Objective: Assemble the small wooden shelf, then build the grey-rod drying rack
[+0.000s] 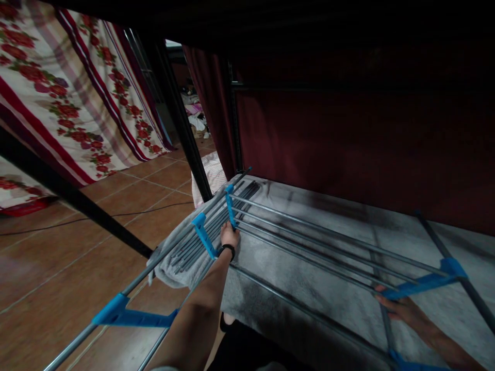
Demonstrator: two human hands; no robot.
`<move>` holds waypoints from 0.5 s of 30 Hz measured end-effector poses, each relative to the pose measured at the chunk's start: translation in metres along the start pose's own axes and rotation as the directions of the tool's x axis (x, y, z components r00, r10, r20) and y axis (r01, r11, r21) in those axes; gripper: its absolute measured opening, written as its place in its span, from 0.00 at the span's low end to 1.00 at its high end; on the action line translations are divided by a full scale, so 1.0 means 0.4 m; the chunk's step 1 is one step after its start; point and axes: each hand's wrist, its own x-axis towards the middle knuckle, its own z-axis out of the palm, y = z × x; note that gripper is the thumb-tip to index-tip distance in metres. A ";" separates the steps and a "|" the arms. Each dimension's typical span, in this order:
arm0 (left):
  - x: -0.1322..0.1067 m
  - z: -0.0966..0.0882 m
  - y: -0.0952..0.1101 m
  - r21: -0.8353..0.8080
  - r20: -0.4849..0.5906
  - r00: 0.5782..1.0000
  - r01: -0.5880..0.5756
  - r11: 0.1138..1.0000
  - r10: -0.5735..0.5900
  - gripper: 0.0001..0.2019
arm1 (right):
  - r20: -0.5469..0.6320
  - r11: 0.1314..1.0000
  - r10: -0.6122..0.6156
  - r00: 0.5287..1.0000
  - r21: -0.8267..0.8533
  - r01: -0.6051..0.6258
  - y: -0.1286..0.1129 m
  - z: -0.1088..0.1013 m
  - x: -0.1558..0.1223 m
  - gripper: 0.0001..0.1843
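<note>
A partly assembled rack of grey metal tubes (309, 230) with blue plastic connectors lies across a grey cloth surface. My left hand (229, 235) is closed at the lower end of a blue connector (230, 203), where several parallel tubes meet it. At the other end of those tubes, my right hand (400, 309) grips the tip of another blue connector (425, 284), fingers curled round its near end. Two more blue connectors (204, 236) (129, 313) sit on the long side tubes near my left arm. Loose tubes (189, 253) lie bundled left of my left hand.
Dark metal posts (181, 118) frame the space, with a dark red curtain (348, 149) behind. To the left, a floral cloth (88, 98) hangs above the tiled floor (77, 247), where a thin black cable (96, 217) runs. A striped cloth (207, 175) hangs by the post.
</note>
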 end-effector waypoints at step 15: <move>-0.002 -0.012 0.004 0.034 0.015 1.000 -0.009 0.999 0.008 0.13 | -0.050 0.999 -0.023 0.998 0.021 0.024 0.031 0.003 0.035 0.22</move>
